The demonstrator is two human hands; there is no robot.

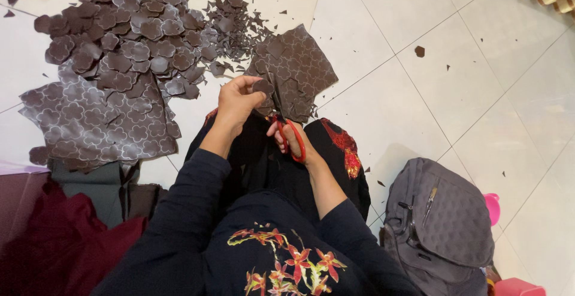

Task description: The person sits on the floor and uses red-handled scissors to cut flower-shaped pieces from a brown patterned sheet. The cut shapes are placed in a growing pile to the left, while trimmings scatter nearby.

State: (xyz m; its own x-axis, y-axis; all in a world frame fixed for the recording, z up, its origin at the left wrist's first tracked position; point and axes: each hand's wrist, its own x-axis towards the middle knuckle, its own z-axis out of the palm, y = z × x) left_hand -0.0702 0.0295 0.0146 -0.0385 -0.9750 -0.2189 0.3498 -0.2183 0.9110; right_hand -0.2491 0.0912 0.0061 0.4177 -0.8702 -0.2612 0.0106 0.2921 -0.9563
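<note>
Brown patterned fabric, red-handled scissors

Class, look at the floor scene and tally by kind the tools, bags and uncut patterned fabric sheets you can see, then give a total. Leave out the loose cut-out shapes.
Scissors, red-handled, in the right hand: 1
Backpack, grey: 1
Patterned fabric sheets: 2, one on the floor, one held by the left hand
Total: 4
</note>
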